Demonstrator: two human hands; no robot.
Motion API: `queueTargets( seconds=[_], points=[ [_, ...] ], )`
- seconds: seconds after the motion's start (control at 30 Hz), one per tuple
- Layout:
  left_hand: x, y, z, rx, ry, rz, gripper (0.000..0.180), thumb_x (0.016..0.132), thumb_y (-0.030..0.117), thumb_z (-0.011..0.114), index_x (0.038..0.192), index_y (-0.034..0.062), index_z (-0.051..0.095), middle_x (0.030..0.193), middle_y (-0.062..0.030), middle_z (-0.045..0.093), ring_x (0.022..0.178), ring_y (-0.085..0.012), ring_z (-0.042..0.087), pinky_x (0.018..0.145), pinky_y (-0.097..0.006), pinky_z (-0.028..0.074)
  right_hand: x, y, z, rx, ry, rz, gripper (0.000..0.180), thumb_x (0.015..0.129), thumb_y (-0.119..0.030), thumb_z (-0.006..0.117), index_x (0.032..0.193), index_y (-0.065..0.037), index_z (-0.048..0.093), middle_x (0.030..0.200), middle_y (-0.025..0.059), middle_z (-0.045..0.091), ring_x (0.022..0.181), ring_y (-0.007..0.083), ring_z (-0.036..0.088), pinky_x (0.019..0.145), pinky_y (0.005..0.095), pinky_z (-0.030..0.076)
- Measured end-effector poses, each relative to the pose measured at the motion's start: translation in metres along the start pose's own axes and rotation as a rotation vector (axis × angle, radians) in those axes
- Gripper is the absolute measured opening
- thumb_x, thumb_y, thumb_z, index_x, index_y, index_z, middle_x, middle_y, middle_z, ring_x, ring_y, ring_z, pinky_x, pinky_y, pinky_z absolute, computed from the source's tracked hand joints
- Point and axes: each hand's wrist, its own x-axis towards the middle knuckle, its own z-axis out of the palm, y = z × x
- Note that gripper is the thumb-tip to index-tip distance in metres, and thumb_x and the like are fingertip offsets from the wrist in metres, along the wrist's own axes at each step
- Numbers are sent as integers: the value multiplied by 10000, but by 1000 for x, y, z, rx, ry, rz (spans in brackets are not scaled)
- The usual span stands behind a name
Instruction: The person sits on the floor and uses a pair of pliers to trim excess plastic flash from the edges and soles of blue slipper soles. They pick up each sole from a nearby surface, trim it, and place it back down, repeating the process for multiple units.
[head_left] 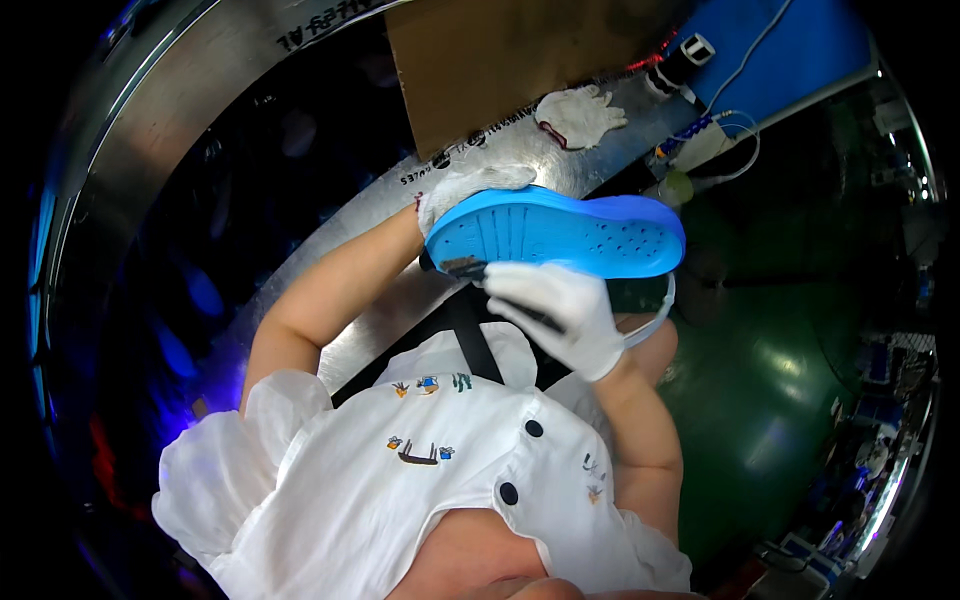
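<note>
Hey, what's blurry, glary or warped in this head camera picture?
Head view: the gloved right hand is blurred, while the blue sole looks sharper; glare spots the green floor; the metal rail at upper left bends.

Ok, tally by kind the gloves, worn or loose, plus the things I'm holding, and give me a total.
White gloves: 3 (on left hand, on right hand, loose glove)
Blue shoe sole: 1
Brush: 1
Total: 5
</note>
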Motion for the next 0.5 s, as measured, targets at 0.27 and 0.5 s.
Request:
queueTargets(
  seconds=[0.27, 0.5],
  points=[
    [-6, 26, 16, 145, -93, -157, 456, 922, 363, 656, 1185, -10, 649, 1073, -169, 694, 896, -238, 708, 776, -378, 599, -5, -6, -10, -194, 34, -65, 227, 749, -123, 741, 973, -108, 711, 1041, 45, 713, 642, 218, 608, 581, 312, 510],
    [-15, 43, 24, 236, -47, -65, 445, 934, 353, 643, 1231, 21, 638, 1114, -133, 688, 956, -214, 692, 830, -347, 577, 2, -19, -30, -138, 65, 22, 286, 684, 7, 796, 955, -42, 717, 1024, 122, 720, 647, 251, 629, 597, 310, 512]
  ],
)
